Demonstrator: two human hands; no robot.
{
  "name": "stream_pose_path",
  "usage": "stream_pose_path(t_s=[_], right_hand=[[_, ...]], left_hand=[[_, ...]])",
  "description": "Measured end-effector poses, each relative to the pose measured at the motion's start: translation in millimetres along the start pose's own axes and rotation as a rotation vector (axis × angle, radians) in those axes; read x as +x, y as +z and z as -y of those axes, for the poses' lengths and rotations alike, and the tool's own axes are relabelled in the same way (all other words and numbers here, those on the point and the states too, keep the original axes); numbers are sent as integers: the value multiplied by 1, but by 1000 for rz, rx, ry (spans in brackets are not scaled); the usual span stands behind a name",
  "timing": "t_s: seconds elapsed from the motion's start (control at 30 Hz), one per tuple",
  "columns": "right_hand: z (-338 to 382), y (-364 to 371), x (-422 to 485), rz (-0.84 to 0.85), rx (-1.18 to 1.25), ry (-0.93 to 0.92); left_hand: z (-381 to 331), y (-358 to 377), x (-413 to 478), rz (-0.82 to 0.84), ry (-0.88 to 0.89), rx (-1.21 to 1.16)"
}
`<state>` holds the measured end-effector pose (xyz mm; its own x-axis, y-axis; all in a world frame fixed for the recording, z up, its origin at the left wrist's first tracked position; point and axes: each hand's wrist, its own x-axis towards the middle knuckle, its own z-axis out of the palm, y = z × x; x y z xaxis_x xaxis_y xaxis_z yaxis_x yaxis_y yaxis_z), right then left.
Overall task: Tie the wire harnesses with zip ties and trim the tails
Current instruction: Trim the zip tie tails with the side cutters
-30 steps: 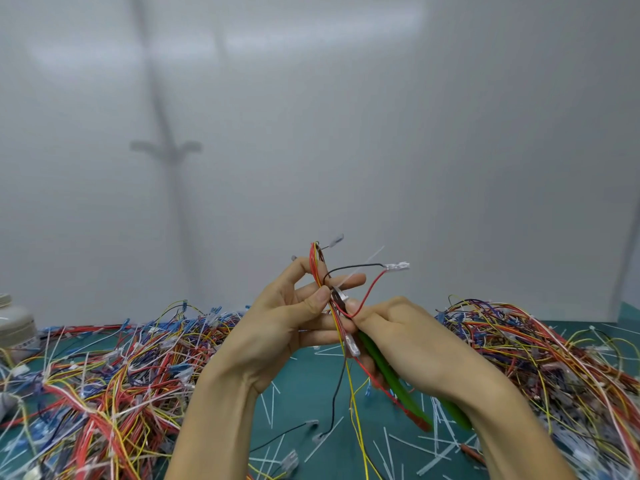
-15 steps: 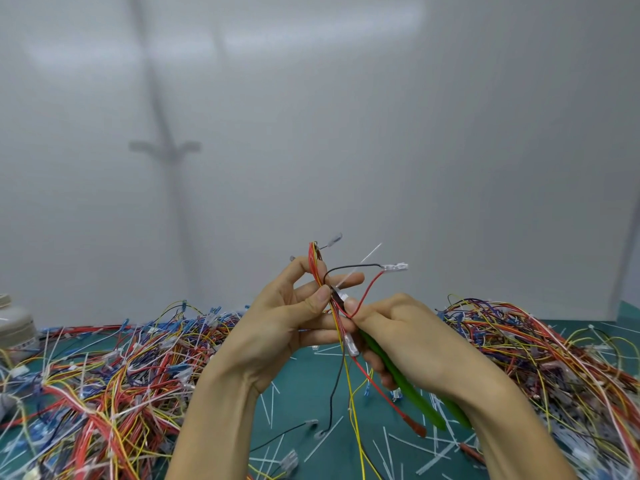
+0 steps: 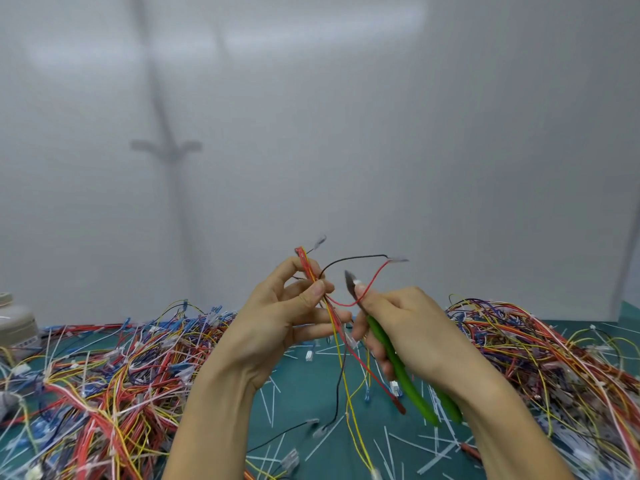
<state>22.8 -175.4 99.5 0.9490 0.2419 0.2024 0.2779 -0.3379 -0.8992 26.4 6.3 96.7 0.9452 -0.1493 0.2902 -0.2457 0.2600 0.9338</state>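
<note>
Upright harness (image 3: 309, 271) pinched in left hand (image 3: 277, 327), presented to blades; right hand (image 3: 415, 327) grips green cutters (image 3: 401, 372), tip just beside harness, likely poised for tail trim.

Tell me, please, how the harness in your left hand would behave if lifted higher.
Probably floppy: the harness droops below the left hand and its loose ends arc sideways. Likely light, since a pinch of the fingers holds it. Its dangling ends may snag the pile.
</note>
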Motion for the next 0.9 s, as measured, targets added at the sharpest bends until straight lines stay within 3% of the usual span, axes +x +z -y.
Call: stream_pose_path(t_s=[0.13,0.37,0.57,0.63,0.73,0.83,0.9], right_hand=[[-4,-1,9,-170,113,41],[-4,-12,10,-459,285,-1],[4,-23,2,-481,267,-72],[7,-26,-2,-443,161,-95],[3,-25,-3,-350,-270,-24],[-19,-15,6,-170,-679,157],[-41,-9,15,-33,-795,290]], left_hand=[[0,-1,2,-154,34,41],[2,-1,3,-203,36,263],[7,1,7,-233,2,421],[11,-1,8,-218,-43,528],[18,-1,8,-174,-131,674],[25,-4,11,-217,-135,591],[25,-3,14,-268,-128,523]])
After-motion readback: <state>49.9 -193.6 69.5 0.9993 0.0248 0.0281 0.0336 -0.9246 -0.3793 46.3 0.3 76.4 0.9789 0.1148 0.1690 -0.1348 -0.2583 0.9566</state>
